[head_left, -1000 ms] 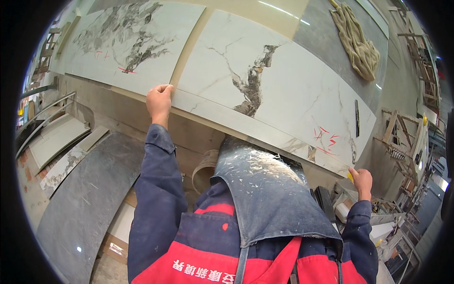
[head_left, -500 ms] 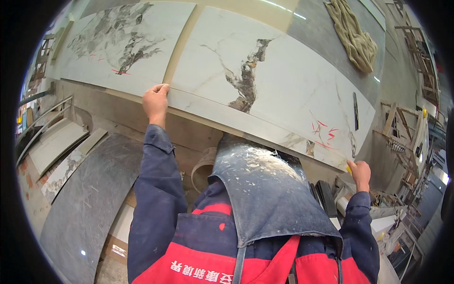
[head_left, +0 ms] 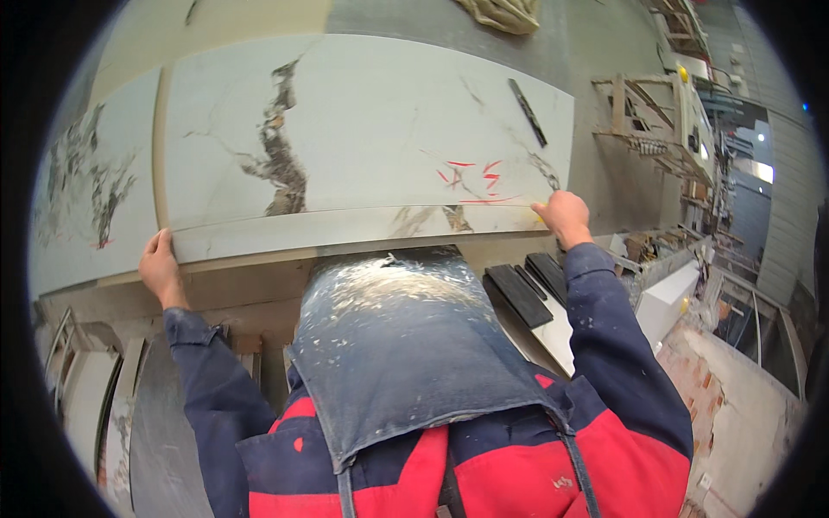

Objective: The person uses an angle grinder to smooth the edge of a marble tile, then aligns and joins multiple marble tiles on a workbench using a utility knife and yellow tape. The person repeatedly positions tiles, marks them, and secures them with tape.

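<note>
A white, grey-veined stone slab (head_left: 371, 129) lies before me, with red marks near its right end. Along its near edge runs a narrow strip (head_left: 337, 230) of matching pattern. My left hand (head_left: 162, 269) pinches the strip's left end, thumb and fingers closed on it. At the other end my right hand (head_left: 564, 216) grips the strip, fingers curled; a small yellow bit shows at its fingertips, too small to name. A slim dark bar (head_left: 528, 112) rests on the slab's right part.
Another veined slab (head_left: 73, 198) lies to the left, past a narrow gap. A khaki cloth (head_left: 505, 13) is at the far side. Black pieces (head_left: 518, 295) lie below the bench at right, near a wooden rack (head_left: 652, 112). Grey panels (head_left: 164, 432) lean at lower left.
My view has turned to the right, so the slabs and both hands sit further left in the picture. Both hands still hold the strip's ends.
</note>
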### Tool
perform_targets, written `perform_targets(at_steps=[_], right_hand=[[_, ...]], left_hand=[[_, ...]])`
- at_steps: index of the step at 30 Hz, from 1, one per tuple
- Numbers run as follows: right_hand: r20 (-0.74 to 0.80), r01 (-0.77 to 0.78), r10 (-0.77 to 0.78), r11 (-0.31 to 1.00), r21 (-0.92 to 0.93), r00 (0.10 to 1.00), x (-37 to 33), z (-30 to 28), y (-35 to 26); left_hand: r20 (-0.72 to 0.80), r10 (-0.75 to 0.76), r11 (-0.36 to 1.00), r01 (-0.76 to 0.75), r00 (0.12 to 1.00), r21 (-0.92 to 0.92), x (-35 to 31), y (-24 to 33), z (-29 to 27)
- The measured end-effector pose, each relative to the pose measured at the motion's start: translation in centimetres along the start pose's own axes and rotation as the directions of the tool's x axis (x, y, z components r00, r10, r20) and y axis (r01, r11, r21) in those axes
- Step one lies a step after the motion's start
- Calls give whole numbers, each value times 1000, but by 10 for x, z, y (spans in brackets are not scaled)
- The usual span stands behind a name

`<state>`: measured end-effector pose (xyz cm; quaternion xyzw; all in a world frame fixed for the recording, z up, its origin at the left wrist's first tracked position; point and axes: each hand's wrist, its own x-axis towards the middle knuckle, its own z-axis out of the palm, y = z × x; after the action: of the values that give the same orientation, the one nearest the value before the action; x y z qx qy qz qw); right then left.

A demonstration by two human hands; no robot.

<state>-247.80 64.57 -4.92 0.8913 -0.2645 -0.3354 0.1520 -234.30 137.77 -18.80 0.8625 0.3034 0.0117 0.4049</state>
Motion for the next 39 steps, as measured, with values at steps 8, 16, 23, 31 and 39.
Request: perform_targets(at_steps=[8, 16, 23, 31, 39], right_hand=[[9, 27, -27, 999, -39, 1000, 8, 13, -9], [-15, 36, -36, 998, -57, 999, 14, 17, -15], [51, 28, -27, 999, -31, 998, 14, 14, -13], [16, 47, -46, 999, -12, 999, 16, 18, -11], [25, 36, -37, 999, 16, 999, 12, 11, -12]], left_hand=[[17, -17, 999, 18, 1000, -48, 10, -12, 1], [0, -18, 999, 18, 1000, 37, 7, -11, -2], [-103, 226, 883, -160, 969, 441, -32, 37, 1], [-206, 332, 731, -113, 920, 673, -51, 41, 15], [-103, 723, 602, -549, 683, 579, -86, 97, 103]])
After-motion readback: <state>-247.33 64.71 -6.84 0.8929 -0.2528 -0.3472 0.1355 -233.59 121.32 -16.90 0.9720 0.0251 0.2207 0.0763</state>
